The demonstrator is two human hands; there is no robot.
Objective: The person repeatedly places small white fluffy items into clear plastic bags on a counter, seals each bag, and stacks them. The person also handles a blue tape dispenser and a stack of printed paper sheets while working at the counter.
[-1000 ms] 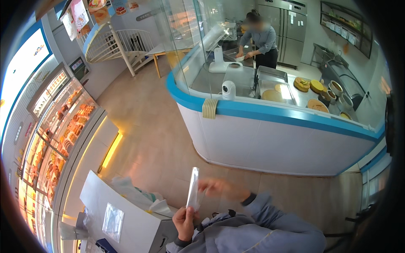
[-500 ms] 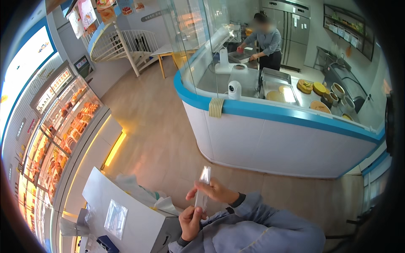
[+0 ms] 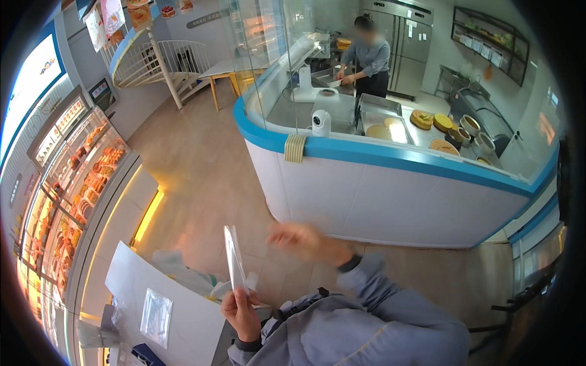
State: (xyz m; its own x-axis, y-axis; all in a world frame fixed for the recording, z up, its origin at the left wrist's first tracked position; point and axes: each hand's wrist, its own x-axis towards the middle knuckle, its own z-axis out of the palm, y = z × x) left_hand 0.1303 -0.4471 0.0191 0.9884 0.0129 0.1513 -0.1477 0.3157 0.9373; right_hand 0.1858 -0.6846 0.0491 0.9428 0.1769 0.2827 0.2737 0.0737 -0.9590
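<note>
My left hand is closed on the lower end of a long, narrow clear plastic packet, which stands nearly upright and catches the light. What lies inside the packet, if anything, I cannot make out. To the right and a little higher, apart from the packet, is my right hand; motion smears its fingers. On the white table to my left lies a flat clear plastic bag.
A dark blue object sits at the table's near edge. Beyond the table stands a lit bread display case. Ahead, a white counter with a blue rim and glass curves round; behind it a person works over a tray.
My right hand has come off the packet and moved away from it. My left hand has shifted left with the packet still in it.
</note>
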